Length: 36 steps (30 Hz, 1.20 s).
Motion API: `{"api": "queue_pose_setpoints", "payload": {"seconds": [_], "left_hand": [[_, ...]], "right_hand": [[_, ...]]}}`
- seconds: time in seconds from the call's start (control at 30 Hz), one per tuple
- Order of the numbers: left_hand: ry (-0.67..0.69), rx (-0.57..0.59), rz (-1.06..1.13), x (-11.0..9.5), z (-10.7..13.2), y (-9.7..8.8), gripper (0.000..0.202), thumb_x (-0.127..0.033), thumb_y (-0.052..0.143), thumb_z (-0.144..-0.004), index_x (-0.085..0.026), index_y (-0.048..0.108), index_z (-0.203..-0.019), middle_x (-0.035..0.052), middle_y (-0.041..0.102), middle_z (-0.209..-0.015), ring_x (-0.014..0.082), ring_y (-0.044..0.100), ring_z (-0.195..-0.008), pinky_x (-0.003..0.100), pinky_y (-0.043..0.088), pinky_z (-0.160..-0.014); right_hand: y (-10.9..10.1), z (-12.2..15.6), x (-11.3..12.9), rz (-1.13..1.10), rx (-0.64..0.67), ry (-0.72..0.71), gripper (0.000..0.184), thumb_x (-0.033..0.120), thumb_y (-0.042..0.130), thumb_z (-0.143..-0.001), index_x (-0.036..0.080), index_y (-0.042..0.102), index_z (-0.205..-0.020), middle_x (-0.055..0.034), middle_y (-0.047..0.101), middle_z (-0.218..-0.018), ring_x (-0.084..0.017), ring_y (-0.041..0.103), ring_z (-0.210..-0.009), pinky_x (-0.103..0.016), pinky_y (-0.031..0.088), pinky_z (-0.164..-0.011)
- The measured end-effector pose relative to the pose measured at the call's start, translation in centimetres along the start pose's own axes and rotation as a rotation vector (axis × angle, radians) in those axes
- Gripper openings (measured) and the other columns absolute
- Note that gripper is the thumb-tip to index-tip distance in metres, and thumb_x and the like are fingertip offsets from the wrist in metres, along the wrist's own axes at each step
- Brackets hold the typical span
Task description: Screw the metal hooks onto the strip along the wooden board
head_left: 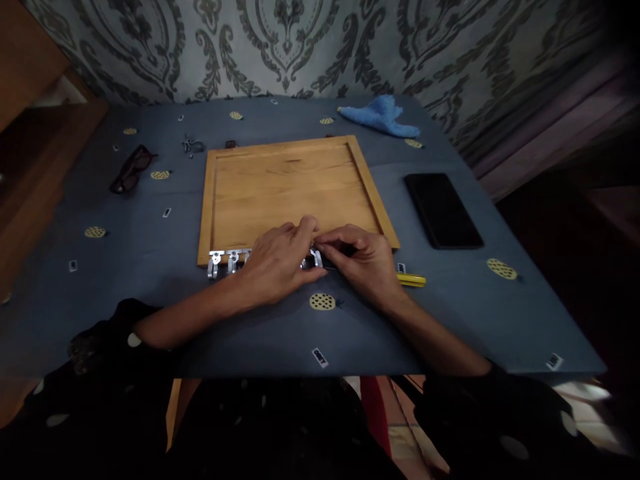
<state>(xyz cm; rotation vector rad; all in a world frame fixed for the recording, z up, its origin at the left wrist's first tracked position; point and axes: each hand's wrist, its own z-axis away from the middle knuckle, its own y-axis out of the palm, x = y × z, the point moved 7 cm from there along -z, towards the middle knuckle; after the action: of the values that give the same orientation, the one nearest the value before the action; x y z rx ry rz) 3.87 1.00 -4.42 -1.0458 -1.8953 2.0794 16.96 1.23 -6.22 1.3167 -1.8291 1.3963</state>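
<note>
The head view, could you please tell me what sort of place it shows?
Probably a room in a home, used as a small craft table: patterned wallpaper behind, a table under a blue cloth, and a phone and glasses beside a wooden board.

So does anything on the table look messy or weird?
A little. The blue cloth lies crumpled at the far edge, and small metal parts sit loose beside the wooden tray. Nothing looks spilled or broken.

Black phone (443,209), blue cloth (381,115), dark glasses (131,169)
</note>
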Motion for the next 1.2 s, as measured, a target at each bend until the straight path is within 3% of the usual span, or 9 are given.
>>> {"api": "queue_pose_setpoints", "payload": {"seconds": [0.37, 0.67, 1.2], "left_hand": [[-0.004, 0.017, -0.020, 0.04, 0.03, -0.01, 0.052, -0.042, 0.072, -0.086, -0.018, 0.041, -0.120, 0.0097, 0.069, -0.111, 0.0285, 0.065, -0.105, 0.039, 0.051, -0.083], [0.001, 0.024, -0.030, 0.06, 0.05, 0.15, 0.051, -0.043, 0.071, -0.087, -0.017, 0.041, -0.120, 0.0105, 0.068, -0.114, 0.0293, 0.065, -0.108, 0.040, 0.051, -0.084], [0.008, 0.003, 0.000, 0.14, 0.10, 0.07, 0.049, -0.041, 0.071, -0.087, -0.018, 0.041, -0.118, 0.0105, 0.069, -0.115, 0.0278, 0.065, -0.107, 0.038, 0.050, -0.083]], "right_hand": [[-0.15, 0.27, 0.47, 0.087, -0.010, -0.064, 0.014, 0.016, 0.067, -0.087, 0.025, 0.077, -0.087, -0.0017, 0.076, -0.081, -0.019, 0.068, -0.074, -0.035, 0.054, -0.074], [-0.14, 0.16, -0.21, 0.016, -0.026, -0.007, 0.007, 0.021, 0.068, -0.086, 0.023, 0.075, -0.084, -0.0035, 0.074, -0.082, -0.018, 0.067, -0.073, -0.034, 0.053, -0.070], [0.14, 0.04, 0.49, 0.073, -0.012, -0.055, 0.013, 0.018, 0.065, -0.086, 0.024, 0.074, -0.080, -0.0024, 0.074, -0.078, -0.020, 0.068, -0.074, -0.035, 0.053, -0.071]]}}
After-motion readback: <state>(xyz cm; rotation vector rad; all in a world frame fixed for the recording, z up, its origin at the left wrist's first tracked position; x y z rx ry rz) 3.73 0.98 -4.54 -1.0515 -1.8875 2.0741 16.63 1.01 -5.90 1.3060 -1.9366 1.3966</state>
